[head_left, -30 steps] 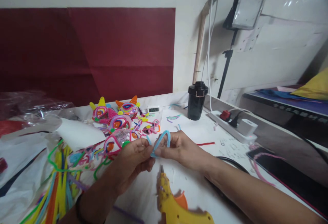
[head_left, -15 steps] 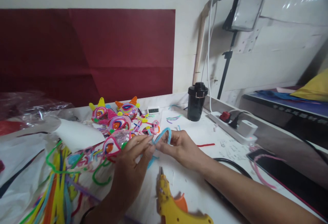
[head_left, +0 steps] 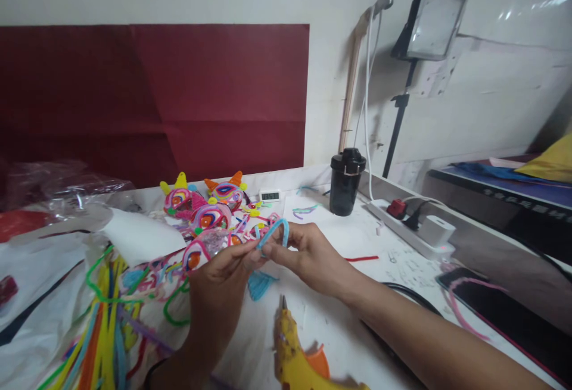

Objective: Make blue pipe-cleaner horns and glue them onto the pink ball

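Light-blue pipe cleaner (head_left: 273,230) bent into an upright arch, pinched between left hand (head_left: 218,286) and right hand (head_left: 308,256), loop rising above both fingertip grips.

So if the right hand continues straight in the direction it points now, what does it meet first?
Probably the left hand: the right hand points leftward, both pinching the blue pipe cleaner. Beyond lie the colourful pipe-cleaner figures; depth is unclear.

Home craft desk: pipe cleaners (head_left: 100,324), glue gun (head_left: 299,357), power strip (head_left: 413,223).
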A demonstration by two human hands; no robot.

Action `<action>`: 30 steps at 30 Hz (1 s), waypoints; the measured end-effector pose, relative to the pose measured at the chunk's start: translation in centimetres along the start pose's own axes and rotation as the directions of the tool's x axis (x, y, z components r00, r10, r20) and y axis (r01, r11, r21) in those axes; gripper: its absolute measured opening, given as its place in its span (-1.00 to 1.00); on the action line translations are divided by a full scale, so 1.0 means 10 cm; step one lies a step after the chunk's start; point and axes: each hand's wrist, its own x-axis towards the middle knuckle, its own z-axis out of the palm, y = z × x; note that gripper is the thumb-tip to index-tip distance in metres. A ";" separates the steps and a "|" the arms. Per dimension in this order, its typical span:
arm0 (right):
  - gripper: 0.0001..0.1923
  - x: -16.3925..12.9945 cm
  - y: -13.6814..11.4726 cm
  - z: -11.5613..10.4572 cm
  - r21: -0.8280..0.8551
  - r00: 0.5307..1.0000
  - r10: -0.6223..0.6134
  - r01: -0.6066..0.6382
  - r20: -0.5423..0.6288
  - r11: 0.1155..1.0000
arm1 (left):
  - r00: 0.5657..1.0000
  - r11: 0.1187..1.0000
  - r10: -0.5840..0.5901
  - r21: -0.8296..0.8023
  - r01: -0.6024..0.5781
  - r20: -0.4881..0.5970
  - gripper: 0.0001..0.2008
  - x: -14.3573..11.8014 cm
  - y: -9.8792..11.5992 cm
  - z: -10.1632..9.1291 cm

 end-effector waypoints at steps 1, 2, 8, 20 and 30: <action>-0.82 0.02 0.00 0.01 -0.014 1.000 -0.010 0.010 0.001 1.000 | 1.000 1.000 -0.013 -0.026 0.012 -0.010 -0.86 0.01 0.00 0.00; -0.83 0.04 0.00 0.02 -0.032 1.000 -0.023 0.023 -0.004 0.999 | 1.000 0.999 -0.021 -0.043 0.020 -0.020 -0.86 0.03 0.00 0.00; -0.86 0.11 0.06 0.08 -0.117 0.996 -0.056 0.048 -0.066 0.992 | 0.993 0.999 0.025 -0.024 -0.028 -0.112 -0.84 0.07 0.00 0.01; -0.84 0.09 0.13 0.06 -0.196 0.998 -0.030 0.020 -0.049 0.980 | 0.994 0.996 -0.041 0.072 0.049 -0.105 -0.86 0.05 -0.04 0.01; -0.86 0.09 0.13 0.03 -0.228 1.000 -0.025 0.021 -0.014 0.973 | 0.998 0.992 -0.042 0.115 0.048 -0.054 -0.88 0.07 -0.08 0.00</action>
